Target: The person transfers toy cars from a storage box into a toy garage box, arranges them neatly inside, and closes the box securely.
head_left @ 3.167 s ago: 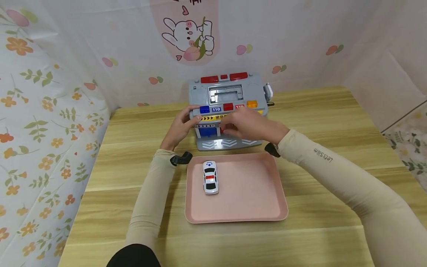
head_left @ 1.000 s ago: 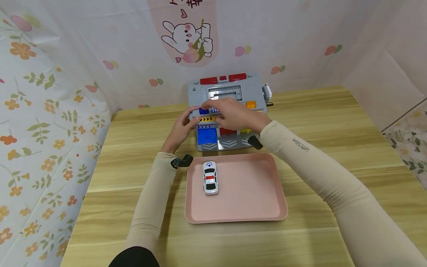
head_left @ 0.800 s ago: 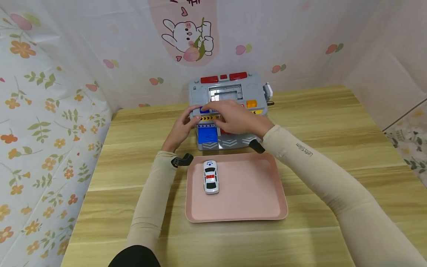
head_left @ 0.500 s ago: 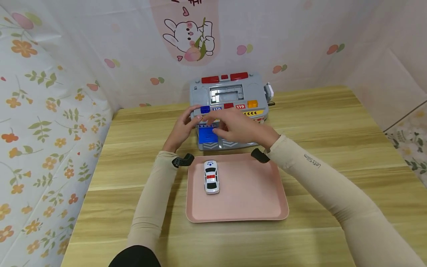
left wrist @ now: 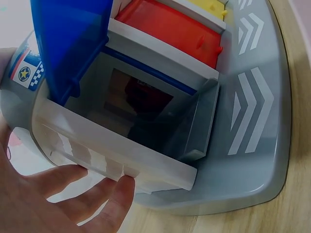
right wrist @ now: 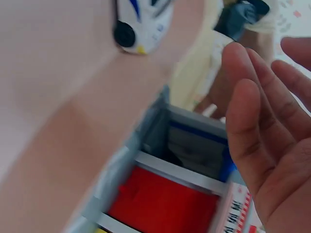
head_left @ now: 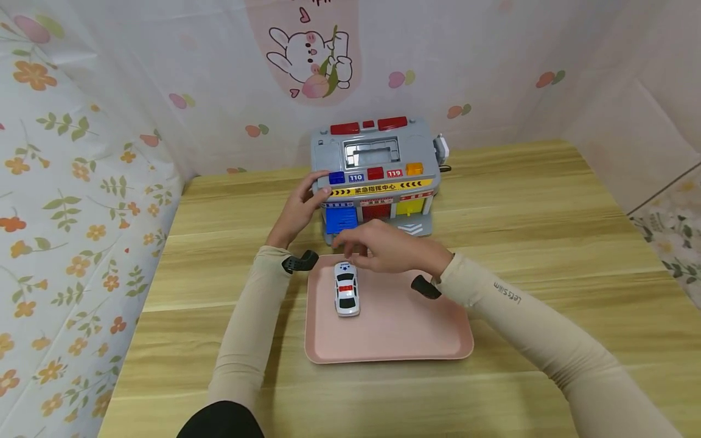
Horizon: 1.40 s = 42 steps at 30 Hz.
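Observation:
A grey toy garage [head_left: 328, 157] with blue, red and yellow doors stands at the table's back. My left hand [head_left: 296, 213] grips its left corner, thumb on the front edge; in the left wrist view, the fingers [left wrist: 109, 201] press on its side wall. The blue door [left wrist: 73, 43] stands raised, with the bay behind it uncovered. My right hand [head_left: 391, 246], its fingers loosely bent and holding nothing, hovers above the far edge of the pink tray [head_left: 405, 331]. Just beneath its fingertips, the white toy police car [head_left: 346, 289] lies in the tray's left part.
The red door [left wrist: 170, 29] and yellow door [head_left: 411, 207] of the garage are down. A white part [head_left: 440, 149] juts from its right side. A patterned cloth [head_left: 208, 91] hangs close behind, and another floral cloth [head_left: 82, 243] borders the table's left.
The blue door has swung up from its lowered position. My right hand has left the garage front and come back toward me, over the tray's far edge. The left hand has stayed put.

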### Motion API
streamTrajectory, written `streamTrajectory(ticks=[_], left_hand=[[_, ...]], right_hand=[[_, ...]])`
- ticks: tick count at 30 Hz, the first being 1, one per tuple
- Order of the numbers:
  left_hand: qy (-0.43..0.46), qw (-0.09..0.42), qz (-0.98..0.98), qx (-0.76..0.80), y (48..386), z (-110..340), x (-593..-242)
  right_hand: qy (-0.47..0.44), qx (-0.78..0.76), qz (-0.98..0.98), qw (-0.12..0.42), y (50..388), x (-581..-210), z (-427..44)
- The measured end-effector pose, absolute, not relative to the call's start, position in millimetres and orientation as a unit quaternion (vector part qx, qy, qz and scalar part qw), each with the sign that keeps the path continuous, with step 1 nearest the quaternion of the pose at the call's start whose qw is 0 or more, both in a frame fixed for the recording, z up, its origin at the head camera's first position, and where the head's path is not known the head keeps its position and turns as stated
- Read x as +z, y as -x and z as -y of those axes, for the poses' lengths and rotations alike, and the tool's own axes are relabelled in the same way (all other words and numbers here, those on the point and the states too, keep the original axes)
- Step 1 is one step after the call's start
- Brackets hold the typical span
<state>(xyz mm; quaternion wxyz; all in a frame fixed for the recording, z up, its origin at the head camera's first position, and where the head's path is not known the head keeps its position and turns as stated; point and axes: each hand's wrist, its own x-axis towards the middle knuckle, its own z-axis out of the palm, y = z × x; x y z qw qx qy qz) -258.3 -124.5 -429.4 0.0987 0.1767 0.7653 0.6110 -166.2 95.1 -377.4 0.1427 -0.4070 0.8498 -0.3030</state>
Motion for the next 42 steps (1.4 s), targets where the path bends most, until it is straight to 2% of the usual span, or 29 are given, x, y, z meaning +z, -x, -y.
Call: streamTrajectory(ticks=[6, 15, 32, 42], left_hand=[[-0.169, 0.101, -0.765, 0.614, 257.6, 124.7, -429.5], [-0.157, 0.109, -0.766, 0.615, 256.7, 125.0, -426.6], [-0.159, 0.107, -0.768, 0.611, 256.5, 125.5, -427.6], [-0.153, 0.113, -0.765, 0.615, 258.3, 124.0, -428.5]], right_hand=[[0.396, -0.286, -0.846, 0.215, 160.3, -390.6, -92.4], [0.392, -0.239, -0.85, 0.259, 149.5, -403.6, -89.9], [0.382, -0.21, -0.86, 0.267, 137.1, -417.2, -83.7], [0.411, -0.189, -0.854, 0.256, 136.0, -421.1, -80.3]])
